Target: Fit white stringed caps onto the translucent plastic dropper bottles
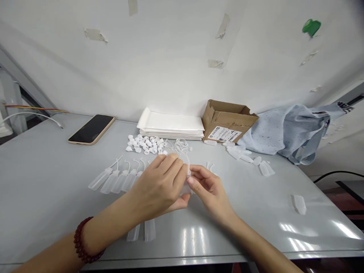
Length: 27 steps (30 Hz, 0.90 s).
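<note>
Above the middle of the table, my left hand (163, 184) is closed around a small translucent squeeze bottle (185, 188), most of which my fingers hide. A thin curved spout tube (187, 159) rises from the white cap. My right hand (209, 191) pinches the bottle near the collar between thumb and fingers. To the left, several capped bottles with curved tubes (110, 182) lie in a row, partly behind my left hand. Two more translucent bottles (150, 230) show below my left wrist. White caps (145, 143) are piled behind my hands, beside loose thin tubes (182, 145).
White padded envelopes (170, 123) are stacked at the wall beside an open cardboard box (230, 121). Uncapped bottles (239, 152) lie scattered at right, with a single one (299, 204) nearer the edge. A phone (91, 129) lies at left; blue cloth (273, 129) is bunched at right.
</note>
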Tool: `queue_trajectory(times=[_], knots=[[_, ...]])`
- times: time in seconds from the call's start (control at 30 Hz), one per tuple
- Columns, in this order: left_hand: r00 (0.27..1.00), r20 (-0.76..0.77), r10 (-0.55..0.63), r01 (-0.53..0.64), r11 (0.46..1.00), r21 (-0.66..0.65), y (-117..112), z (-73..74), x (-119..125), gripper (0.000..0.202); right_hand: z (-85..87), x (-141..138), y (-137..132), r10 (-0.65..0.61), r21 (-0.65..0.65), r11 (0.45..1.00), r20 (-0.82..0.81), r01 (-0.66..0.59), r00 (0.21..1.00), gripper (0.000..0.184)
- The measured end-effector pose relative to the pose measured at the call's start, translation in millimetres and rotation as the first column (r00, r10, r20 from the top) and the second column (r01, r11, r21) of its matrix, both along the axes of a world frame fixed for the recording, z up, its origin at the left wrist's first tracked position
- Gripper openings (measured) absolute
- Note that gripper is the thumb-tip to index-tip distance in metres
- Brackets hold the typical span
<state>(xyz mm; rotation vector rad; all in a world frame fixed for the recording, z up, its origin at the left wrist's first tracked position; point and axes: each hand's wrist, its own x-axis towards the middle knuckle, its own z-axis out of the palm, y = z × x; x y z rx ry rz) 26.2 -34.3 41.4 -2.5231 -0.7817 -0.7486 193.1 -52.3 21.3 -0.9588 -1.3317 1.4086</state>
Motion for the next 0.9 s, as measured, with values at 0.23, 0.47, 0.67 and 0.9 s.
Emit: queue_trajectory(times=[0.23,0.47,0.67,0.9], knots=[[1.000,0.027,-0.016,0.018,0.996,-0.089,-4.4,1.5,0.9,0.021,4.0,3.4,-0.3,0.024,-0.030,0.999,-0.020,-0.025,1.000,0.019],[0.984,0.176,-0.040,0.089,0.957,-0.276,-16.1,-0.4,-10.0,0.020,-0.3,7.9,2.1,0.221,-0.169,0.952,-0.193,-0.254,0.956,0.024],[0.969,0.248,0.005,0.105,0.898,-0.428,-36.2,-8.7,-24.1,0.024,4.6,-0.4,-7.1,0.362,-0.167,0.921,0.029,-0.352,0.932,0.028],[0.968,0.230,0.103,0.017,0.884,-0.468,-59.0,-18.8,-35.2,0.027,0.0,-5.5,-14.5,0.334,-0.001,0.920,0.527,-0.393,0.781,0.024]])
